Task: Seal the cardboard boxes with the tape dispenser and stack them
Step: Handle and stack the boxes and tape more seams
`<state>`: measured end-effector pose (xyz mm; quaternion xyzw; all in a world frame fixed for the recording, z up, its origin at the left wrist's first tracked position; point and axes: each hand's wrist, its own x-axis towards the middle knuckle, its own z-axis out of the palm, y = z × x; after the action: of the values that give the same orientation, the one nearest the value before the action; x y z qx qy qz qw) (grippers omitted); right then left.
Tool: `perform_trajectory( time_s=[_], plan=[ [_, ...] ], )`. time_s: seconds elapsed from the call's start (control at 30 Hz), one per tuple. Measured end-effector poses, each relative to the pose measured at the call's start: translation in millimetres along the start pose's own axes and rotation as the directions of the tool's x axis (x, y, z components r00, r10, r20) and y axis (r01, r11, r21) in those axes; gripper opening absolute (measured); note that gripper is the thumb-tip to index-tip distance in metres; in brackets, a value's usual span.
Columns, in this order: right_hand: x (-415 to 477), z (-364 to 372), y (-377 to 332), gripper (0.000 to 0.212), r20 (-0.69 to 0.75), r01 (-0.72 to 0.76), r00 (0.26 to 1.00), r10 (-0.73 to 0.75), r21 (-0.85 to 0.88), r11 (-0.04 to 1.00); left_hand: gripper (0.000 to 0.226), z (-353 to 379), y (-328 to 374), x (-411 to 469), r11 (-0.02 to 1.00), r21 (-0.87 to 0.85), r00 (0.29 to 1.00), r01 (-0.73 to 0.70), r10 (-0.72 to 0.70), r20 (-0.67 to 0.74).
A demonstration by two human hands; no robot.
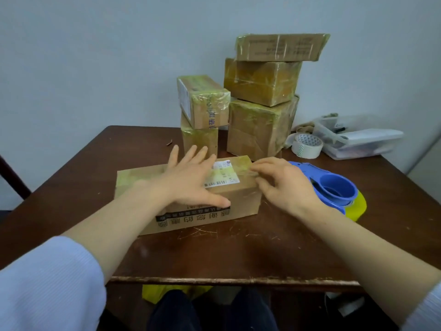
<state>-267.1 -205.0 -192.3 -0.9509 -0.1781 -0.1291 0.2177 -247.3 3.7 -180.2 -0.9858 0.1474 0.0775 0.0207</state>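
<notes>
The left hand (191, 180) lies flat, fingers spread, on the cardboard box (202, 223). The right hand (286, 187), loosely bent, touches its taped end, with the tape dispenser (334, 199) just right of that hand.

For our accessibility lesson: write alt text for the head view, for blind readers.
A left hand presses on a long brown cardboard box on a dark wooden table; the right hand touches tape at its end. A blue tape dispenser lies beside it, taped boxes stacked behind.

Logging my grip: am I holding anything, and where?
Nothing gripped: left hand flat on the box top; fingers of the right hand touch its taped edge.
</notes>
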Motion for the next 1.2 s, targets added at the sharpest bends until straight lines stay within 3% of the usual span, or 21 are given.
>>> perform_trajectory(
  time_s=[0.1, 0.17, 0.27, 0.4, 0.47, 0.6, 0.87, 0.97, 1.03, 1.1, 1.13, 1.2],
  plan=[
    [-9, -21, 37, 0.039, -0.082, -0.327, 0.942, 0.325, -0.01, 0.945, 0.12, 1, 4, 20, 0.999, -0.049, 0.996, 0.004, 0.0, 0.089],
    [-15, -32, 63, 0.051, -0.018, -0.502, 0.862, 0.507, -0.174, 0.847, 0.123, 1, 6, 26, 0.999, -0.05, 0.994, 0.01, -0.005, 0.106],
    [-21, -39, 81, 0.065, 0.117, -0.577, 0.735, 0.668, -0.41, 0.706, 0.128, -3, 13, 25, 0.999, -0.025, 0.993, 0.039, -0.036, 0.116],
    [-20, -31, 82, 0.054, 0.22, -0.459, 0.727, 0.651, -0.55, 0.698, 0.13, -4, 19, 25, 0.998, 0.004, 0.99, 0.067, -0.067, 0.125],
    [-15, -31, 82, 0.052, 0.244, -0.442, 0.732, 0.636, -0.54, 0.716, 0.129, -6, 20, 24, 0.997, 0.007, 0.988, 0.076, -0.076, 0.137],
    [-7, -33, 86, 0.06, 0.346, -0.458, 0.664, 0.663, -0.512, 0.726, 0.127, -7, 23, 22, 0.997, -0.004, 0.984, 0.079, -0.077, 0.158],
    [-16, -24, 104, 0.051, 0.232, -0.513, 0.766, 0.6, -0.341, 0.788, 0.123, -11, 33, 16, 0.996, -0.04, 0.992, 0.082, -0.078, 0.1],
    [-20, -33, 108, 0.048, 0.156, -0.571, 0.786, 0.598, -0.187, 0.799, 0.108, -22, 42, 11, 0.985, -0.169, 0.995, 0.031, -0.046, -0.086],
    [-23, -49, 108, 0.042, 0.118, -0.655, 0.756, 0.644, 0.142, 0.742, 0.079, -32, 48, 8, 0.915, -0.402, 0.97, -0.028, -0.073, -0.233],
    [-34, -66, 105, 0.05, 0.187, -0.641, 0.722, 0.667, 0.544, 0.541, 0.025, -40, 58, 5, 0.705, -0.695, 0.933, -0.144, -0.138, -0.333],
    [-40, -73, 105, 0.061, 0.222, -0.597, 0.731, 0.645, 0.665, 0.448, 0.011, -44, 63, 6, 0.591, -0.785, 0.92, -0.185, -0.177, -0.35],
    [-53, -76, 108, 0.081, 0.273, -0.48, 0.777, 0.567, 0.84, 0.253, 0.016, -50, 74, 11, 0.417, -0.889, 0.927, -0.188, -0.225, -0.302]
  ],
)
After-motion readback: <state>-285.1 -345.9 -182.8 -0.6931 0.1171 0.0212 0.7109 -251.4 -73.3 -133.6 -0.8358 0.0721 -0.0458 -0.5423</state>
